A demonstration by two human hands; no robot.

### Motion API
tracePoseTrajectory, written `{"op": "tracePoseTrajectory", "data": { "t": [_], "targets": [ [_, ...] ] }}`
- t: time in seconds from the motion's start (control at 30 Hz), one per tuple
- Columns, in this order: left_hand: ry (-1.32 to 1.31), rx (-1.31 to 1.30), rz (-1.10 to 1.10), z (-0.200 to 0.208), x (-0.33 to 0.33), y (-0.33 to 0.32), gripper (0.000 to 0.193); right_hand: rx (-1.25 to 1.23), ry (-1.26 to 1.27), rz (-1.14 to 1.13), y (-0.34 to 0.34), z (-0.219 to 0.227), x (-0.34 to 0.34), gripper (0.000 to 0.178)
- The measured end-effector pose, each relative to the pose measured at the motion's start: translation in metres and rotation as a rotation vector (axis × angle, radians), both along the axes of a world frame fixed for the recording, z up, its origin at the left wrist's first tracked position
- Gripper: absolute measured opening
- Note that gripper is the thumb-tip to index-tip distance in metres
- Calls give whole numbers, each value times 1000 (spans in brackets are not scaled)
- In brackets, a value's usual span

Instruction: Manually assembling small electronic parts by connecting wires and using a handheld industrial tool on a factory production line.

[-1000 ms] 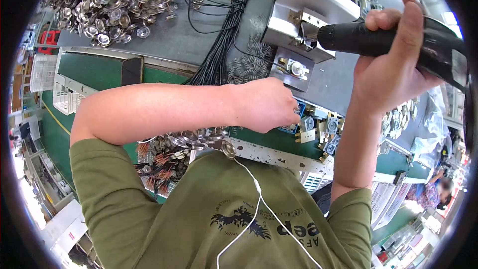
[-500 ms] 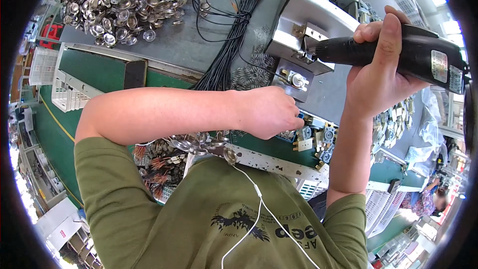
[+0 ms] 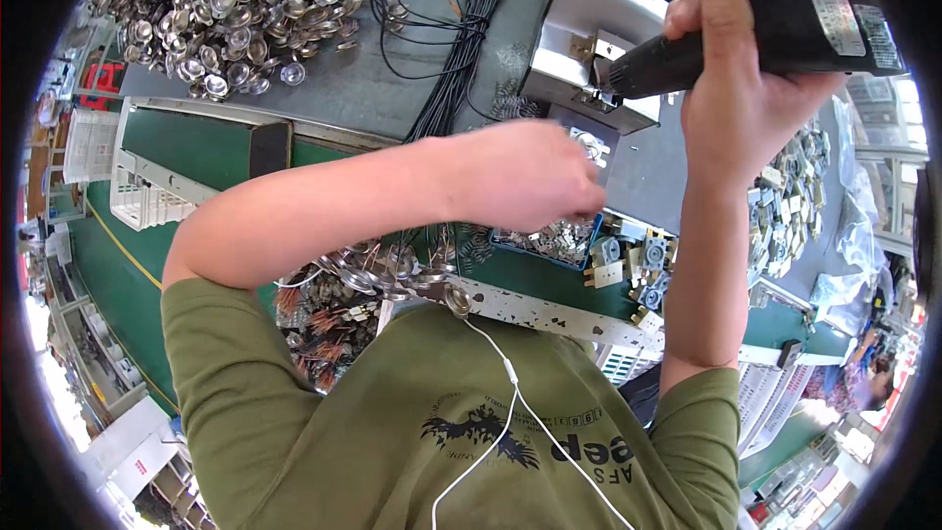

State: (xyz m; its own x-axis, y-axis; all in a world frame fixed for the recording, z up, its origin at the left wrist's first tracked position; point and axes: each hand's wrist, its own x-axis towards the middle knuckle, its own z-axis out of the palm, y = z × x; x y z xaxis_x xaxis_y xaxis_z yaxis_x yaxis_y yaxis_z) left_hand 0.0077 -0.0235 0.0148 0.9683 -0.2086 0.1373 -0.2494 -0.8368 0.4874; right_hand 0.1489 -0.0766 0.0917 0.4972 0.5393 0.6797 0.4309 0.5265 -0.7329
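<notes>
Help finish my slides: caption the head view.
Right hand grips a black handheld tool; left hand near a blue parts tray.

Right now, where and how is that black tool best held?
I'd take the black tool by its thick body, from the near side, as the right hand does: it is long and rounded there, while the tapered nose points left at the metal fixture.

The view looks down from the person's head, upright, with the shirt [image 3: 383, 432] filling the lower middle. It faces the workbench [image 3: 339, 88] beyond, near enough that the left hand [image 3: 530, 177] and the right hand [image 3: 736, 103] appear large around the centre and upper right. The wide round lens bends straight edges and squeezes the floor [image 3: 116, 270] toward a dark rim.
</notes>
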Motion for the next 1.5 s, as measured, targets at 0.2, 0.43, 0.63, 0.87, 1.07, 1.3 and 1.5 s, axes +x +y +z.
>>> {"op": "tracePoseTrajectory", "data": {
  "t": [0.2, 0.43, 0.63, 0.87, 1.07, 1.3, 1.5],
  "targets": [
    [-252, 28, 333, -2, -8, 35, 7, -158, 159, -104, -29, 12, -29, 18],
    [-203, 193, 357, -17, -6, 15, 14, -109, 99, -83, -42, 1, -11, 19],
    [-324, 72, 373, -34, -10, 20, 10, -97, 44, -67, -35, -13, -19, 22],
    [-274, 0, 368, -36, -12, 21, 11, -218, 228, -44, -30, -6, -34, 15],
    [-309, -17, 365, -38, -10, 19, 11, -143, 225, 69, -29, -15, -30, 25],
    [-214, -196, 413, -43, -9, 22, 15, -253, 301, 225, -12, -10, -20, 27],
    [198, -6, 530, -5, -5, 21, 33, -280, 105, 92, -14, -11, -27, 17]
  ]
}}
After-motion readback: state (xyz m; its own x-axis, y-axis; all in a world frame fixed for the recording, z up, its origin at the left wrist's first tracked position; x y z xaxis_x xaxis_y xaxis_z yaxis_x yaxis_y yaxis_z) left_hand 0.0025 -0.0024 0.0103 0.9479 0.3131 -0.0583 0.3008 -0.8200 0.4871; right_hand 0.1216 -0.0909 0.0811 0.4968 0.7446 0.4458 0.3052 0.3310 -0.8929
